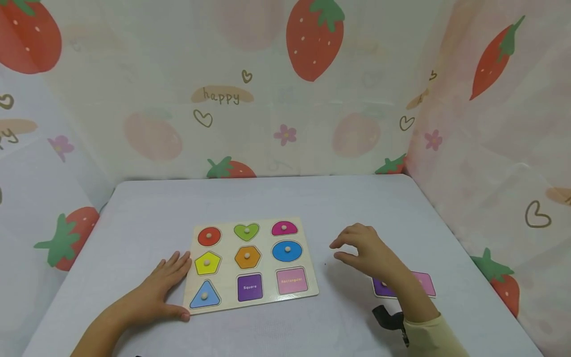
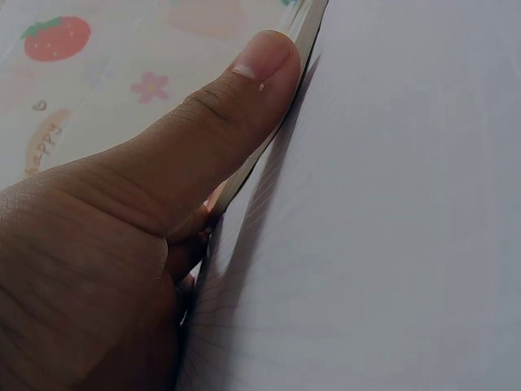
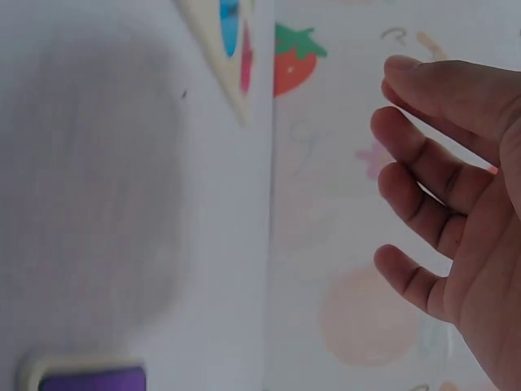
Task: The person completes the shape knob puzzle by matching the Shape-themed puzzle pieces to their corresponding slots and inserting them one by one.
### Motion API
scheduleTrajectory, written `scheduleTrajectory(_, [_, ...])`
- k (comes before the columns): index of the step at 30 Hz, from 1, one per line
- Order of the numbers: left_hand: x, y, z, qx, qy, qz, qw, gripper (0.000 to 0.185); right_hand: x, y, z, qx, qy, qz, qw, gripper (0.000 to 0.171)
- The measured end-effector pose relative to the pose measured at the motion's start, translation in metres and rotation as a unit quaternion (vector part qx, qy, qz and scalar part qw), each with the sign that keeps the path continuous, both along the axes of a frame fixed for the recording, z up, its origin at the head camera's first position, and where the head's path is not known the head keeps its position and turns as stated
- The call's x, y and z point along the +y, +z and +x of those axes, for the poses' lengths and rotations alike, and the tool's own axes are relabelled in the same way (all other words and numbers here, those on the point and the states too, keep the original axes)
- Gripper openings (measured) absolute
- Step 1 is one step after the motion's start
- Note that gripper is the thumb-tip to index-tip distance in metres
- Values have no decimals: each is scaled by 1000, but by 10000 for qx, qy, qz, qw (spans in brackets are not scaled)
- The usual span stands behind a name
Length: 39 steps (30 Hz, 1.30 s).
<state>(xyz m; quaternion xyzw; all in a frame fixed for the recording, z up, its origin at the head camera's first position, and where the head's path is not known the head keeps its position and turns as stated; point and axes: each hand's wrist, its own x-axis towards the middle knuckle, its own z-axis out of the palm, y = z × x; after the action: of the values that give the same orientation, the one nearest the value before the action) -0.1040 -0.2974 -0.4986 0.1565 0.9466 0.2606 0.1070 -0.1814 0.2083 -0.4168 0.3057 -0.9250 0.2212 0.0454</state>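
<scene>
A wooden shape puzzle board [image 1: 228, 297] lies on the white table. Knobbed pieces fill most of its places, among them a red circle [image 1: 204, 239] and a blue triangle [image 1: 209, 290]. Two recesses show printed words: the purple Square [image 1: 250, 293] and the pink Rectangular one [image 1: 292, 287]. My left hand [image 1: 153, 292] rests along the board's left edge, its thumb [image 2: 244, 98] touching the near corner. Over the table right of the board, my right hand [image 1: 366, 252] hovers with loosely bent fingers and nothing in them. A purple piece [image 1: 381, 290] and a pink piece [image 1: 427, 283] lie beneath my right forearm, partly hidden.
A black strap-like part [image 1: 387, 318] hangs at my right wrist. Strawberry-printed curtains [image 1: 312, 124] stand behind the table and along both sides. White tablecloth [image 1: 267, 329] shows in front of the board.
</scene>
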Motion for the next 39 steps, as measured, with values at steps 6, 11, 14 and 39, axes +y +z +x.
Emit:
scheduleTrajectory(6, [-1, -1, -1, 12, -20, -9, 10000, 130, 35, -8, 8, -38, 35, -110, 9999, 22])
scheduleTrajectory(11, [0, -2, -1, -18, -13, 12, 10000, 130, 59, -14, 14, -197, -104, -65, 9997, 21])
scheduleTrajectory(14, [0, -2, -1, -38, -16, 26, 10000, 130, 71, -18, 18, -253, -165, 5, 9995, 22])
scheduleTrajectory(39, [1, 1, -1, -94, 27, 44, 9999, 130, 121, -47, 39, -465, -562, 249, 9970, 24])
